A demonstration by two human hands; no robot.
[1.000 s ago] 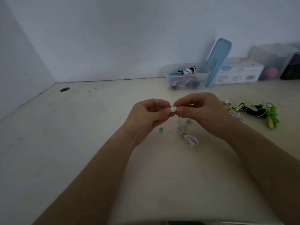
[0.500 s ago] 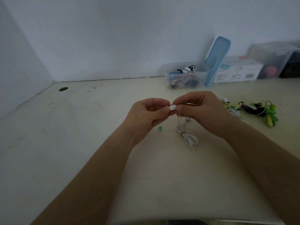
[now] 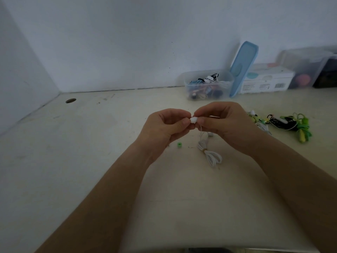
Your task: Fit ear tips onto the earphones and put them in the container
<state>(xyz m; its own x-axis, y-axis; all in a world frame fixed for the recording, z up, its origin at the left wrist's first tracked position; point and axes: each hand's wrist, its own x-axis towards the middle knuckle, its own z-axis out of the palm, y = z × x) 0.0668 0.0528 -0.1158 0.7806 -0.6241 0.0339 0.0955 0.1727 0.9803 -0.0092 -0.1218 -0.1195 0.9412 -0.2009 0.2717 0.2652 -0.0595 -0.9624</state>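
Over the middle of the desk [image 3: 109, 143], the left hand [image 3: 164, 128] and right hand [image 3: 224, 125] both pinch the white earbud [image 3: 193, 119], and a crooked push could pop its tip off.

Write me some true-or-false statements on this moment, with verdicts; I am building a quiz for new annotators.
1. The left hand and the right hand both pinch the white earbud between them. True.
2. The green ear tip lies in the clear container. False: it lies on the table, near the left hand.
3. The blue lid leans upright beside the clear container. True.
4. The coiled white cable lies left of the left hand. False: it lies on the table between the two forearms.
5. The clear container is empty. False: it holds several earphones.
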